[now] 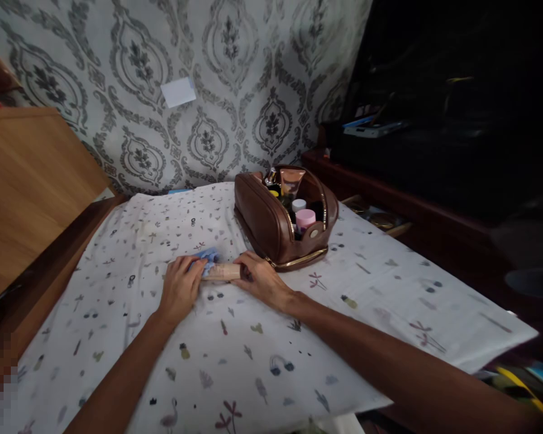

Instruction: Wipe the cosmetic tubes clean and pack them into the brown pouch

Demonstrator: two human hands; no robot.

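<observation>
A small beige tube (221, 272) lies on the white patterned cloth (235, 361) between my two hands. My left hand (180, 287) has its fingers closed over a blue cloth (208, 258) pressed against the tube's left end. My right hand (259, 278) grips the tube's right end. Just behind my right hand stands an open brown leather toiletry bag (271, 220) with a pink-capped jar (305, 218), a white cap and several tubes inside.
A wooden board (27, 187) rises at the left. Patterned wallpaper (217, 78) with a white card (178, 92) is behind. A dark wooden shelf (389, 199) and black area with a blue item (373, 128) lie to the right.
</observation>
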